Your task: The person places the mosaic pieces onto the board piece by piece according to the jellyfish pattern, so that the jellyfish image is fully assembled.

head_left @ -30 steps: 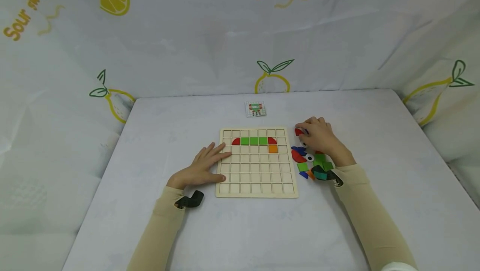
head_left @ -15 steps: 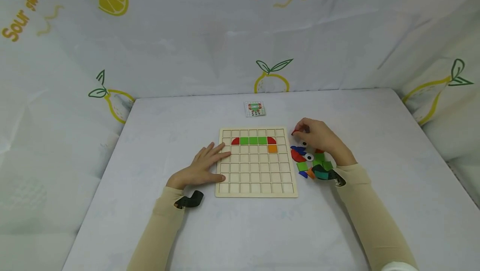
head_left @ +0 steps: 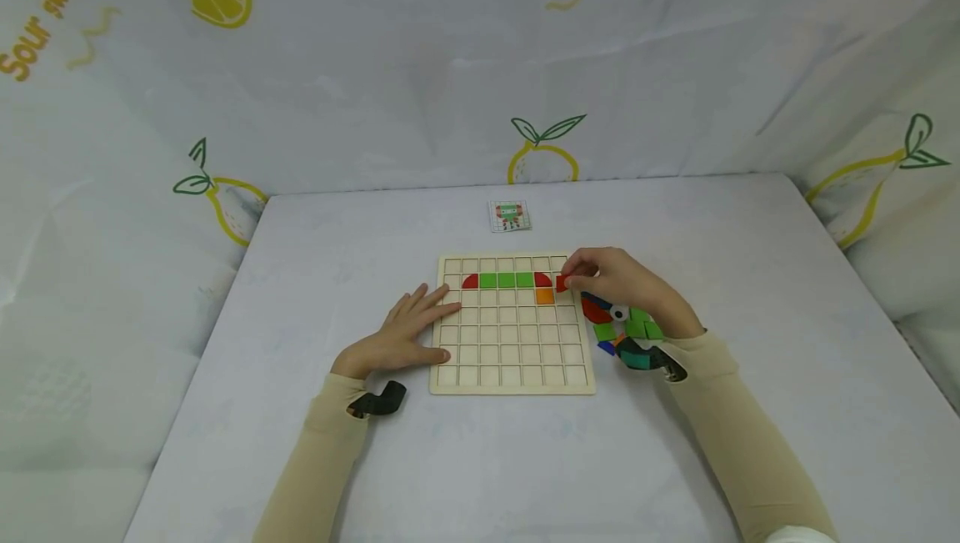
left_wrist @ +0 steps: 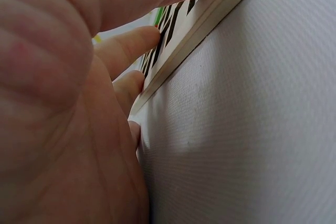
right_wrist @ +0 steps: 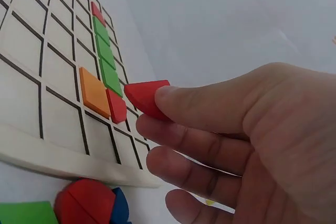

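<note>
A wooden grid board point(head_left: 491, 334) lies on the table. In its second row sit a red quarter-circle tile point(head_left: 470, 281), several green square tiles point(head_left: 507, 280) and another red quarter-circle tile point(head_left: 542, 279); an orange square tile point(head_left: 544, 296) lies below the right red one. My left hand point(head_left: 401, 339) rests with spread fingers on the board's left edge. Between thumb and index finger my right hand point(head_left: 618, 280) pinches a red quarter-circle tile point(right_wrist: 144, 95), held over the board's upper right edge. The right wrist view shows its curved side facing the board.
Right of the board, partly under my right wrist, lies a pile of loose tiles: green squares point(head_left: 637, 326), a red piece point(head_left: 595, 310), blue pieces point(head_left: 606, 348) and a round eye piece point(head_left: 618, 314). A small printed pattern card point(head_left: 510, 215) lies behind the board.
My right hand has picked the red quarter-circle tile up from the far end of the pile and carried it left to the board's edge. My left hand stays in place.
</note>
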Demonstrator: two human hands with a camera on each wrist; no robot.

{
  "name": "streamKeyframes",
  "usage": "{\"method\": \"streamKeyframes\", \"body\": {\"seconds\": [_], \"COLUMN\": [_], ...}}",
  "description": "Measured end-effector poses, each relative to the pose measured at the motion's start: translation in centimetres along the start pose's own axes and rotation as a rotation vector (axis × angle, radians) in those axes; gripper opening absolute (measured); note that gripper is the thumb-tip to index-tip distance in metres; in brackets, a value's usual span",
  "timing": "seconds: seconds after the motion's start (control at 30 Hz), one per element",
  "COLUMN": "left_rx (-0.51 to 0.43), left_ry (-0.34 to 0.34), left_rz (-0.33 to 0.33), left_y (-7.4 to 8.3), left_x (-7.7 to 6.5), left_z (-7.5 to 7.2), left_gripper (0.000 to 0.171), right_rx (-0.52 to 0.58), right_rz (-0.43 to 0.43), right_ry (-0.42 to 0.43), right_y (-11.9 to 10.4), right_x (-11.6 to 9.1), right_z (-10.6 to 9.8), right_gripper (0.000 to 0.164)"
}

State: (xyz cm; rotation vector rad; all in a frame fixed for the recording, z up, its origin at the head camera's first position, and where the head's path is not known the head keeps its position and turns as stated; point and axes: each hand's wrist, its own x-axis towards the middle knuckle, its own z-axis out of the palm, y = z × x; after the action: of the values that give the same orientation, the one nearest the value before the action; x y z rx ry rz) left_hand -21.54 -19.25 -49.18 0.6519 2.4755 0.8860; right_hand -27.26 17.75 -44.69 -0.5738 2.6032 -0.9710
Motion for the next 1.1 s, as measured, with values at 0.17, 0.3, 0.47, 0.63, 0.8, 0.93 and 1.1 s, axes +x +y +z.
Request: {"method": "streamKeyframes", "body": {"seconds": [0.17,0.3,0.47,0.63,0.8,0.93,1.1], "left_rx": [-0.005,-0.008,-0.01,-0.006,-0.008,-0.019,-0.015], "left_ry": [0.005,0.011,0.013,0.012,0.012,0.008,0.006], "left_rz": [0.007,0.016,0.016,0.017,0.016,0.001,0.001], "left_y": [0.0,-0.1,-0.2,-0.2,0.0,0.2,0.2], "left_x": [0.0,0.0,0.1,0.0,0.0,-0.1,-0.1], "left_z": [0.0,0.1,0.1,0.1,0.0,0.0,0.0], "left_gripper": [0.08,0.079,0.08,0.08,0.079,0.079,0.079], "right_rx": [0.026,0.016,0.007,-0.002,-0.02,-0.019,-0.03], "right_rz": [0.027,0.037,0.008,0.018,0.028,0.037,0.045], "right_ry": [-0.068,-0.123,-0.183,-0.2,-0.175,-0.163,-0.159], "right_y": [-0.5,-0.6,-0.7,-1.0,-1.3,-1.4,-1.4], "right_x": [0.3,0.5,0.6,0.5,0.5,0.5,0.5], "right_z": [0.9,1.4,1.9,2.3,2.6,2.9,3.1], "right_gripper": [0.014,0.013,0.01,0.007,0.006,0.006,0.006]}}
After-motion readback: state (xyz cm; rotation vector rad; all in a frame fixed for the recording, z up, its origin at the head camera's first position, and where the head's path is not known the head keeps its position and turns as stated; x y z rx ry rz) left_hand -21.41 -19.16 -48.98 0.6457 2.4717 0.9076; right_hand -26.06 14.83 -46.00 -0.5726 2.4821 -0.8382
